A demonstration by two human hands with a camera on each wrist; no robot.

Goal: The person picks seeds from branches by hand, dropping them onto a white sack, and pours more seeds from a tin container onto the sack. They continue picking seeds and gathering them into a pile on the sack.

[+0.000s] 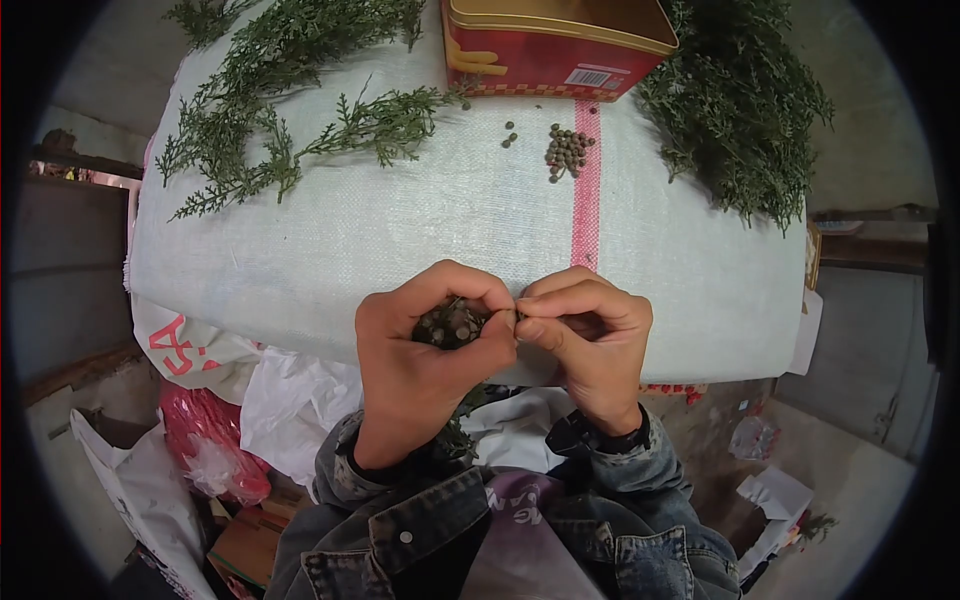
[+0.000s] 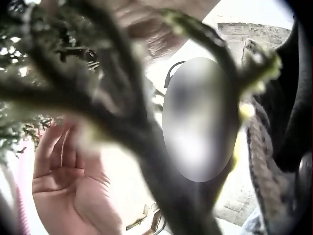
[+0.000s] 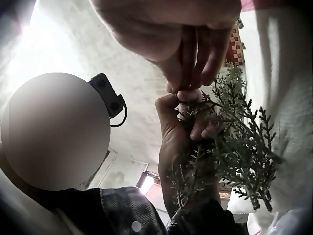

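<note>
Before my chest, my left hand [image 1: 405,375] curls round a green evergreen sprig [image 3: 249,152], whose leafy twigs hang below the fist in the right wrist view. Brown round cones [image 1: 452,324] show inside its curl. My right hand [image 1: 605,345] meets the left fingertips, its thumb and forefinger pinching a small brown cone there, mostly hidden by the fingers. Blurred stems [image 2: 142,132] of the sprig cross the left wrist view close up. Farther up the white woven sack [image 1: 400,220] lie a small heap of cones [image 1: 568,150] and several loose ones [image 1: 510,135].
A red and gold tin [image 1: 540,65] stands open on the sack's far side. Evergreen branches lie to its left [image 1: 270,75], and a thick bunch [image 1: 745,120] lies to its right. Bags, including a red one [image 1: 205,440], sit below the sack at left.
</note>
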